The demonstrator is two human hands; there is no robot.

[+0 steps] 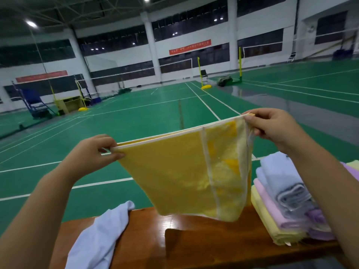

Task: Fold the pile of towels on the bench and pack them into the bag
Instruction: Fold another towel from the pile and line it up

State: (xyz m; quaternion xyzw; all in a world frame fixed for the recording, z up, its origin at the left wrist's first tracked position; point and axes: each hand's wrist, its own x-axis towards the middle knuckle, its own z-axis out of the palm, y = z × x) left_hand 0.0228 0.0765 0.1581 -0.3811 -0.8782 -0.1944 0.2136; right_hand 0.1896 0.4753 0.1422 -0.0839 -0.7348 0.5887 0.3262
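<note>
yellow towel [174,171] hangs in the air above the wooden bench [204,239], doubled over, top edge stretched taut between both hands. left hand [95,150] pinches the left top corner, thumb and curled fingers closed on the hem. right hand [272,127] pinches the right top corner the same way, held higher than the left. the towel's bottom edge hangs just over the bench top; cannot tell if it touches. stack of folded towels [281,206] sits on the bench at right: pale yellow at the bottom, pink above it, light blue on top, purple behind. white cloth [101,235] lies crumpled on the bench at left. green court floor [136,117] beyond.
</note>
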